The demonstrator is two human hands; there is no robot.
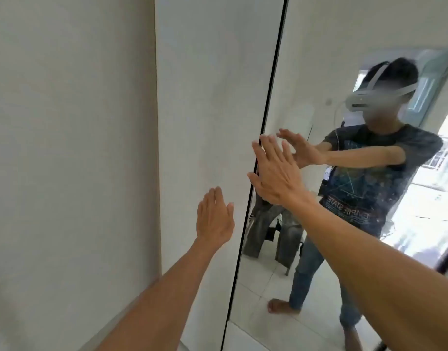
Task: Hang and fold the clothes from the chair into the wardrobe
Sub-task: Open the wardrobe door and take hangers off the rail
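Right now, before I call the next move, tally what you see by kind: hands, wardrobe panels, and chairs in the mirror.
Hands: 2, left hand and right hand, both with straight fingers.
Wardrobe panels: 2, white panel and mirror panel.
Chairs: 1, the chair seen as a reflection, draped with clothes.
Total: 5

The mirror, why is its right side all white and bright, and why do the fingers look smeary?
Head view: the mirror reflects a sunlit opening at its right edge, overexposed to white glare. Head view: the fingertips of the right hand look smeared, likely motion blur; the left hand is sharper. Head view: the dark door edge bows slightly, likely a wide-angle effect.
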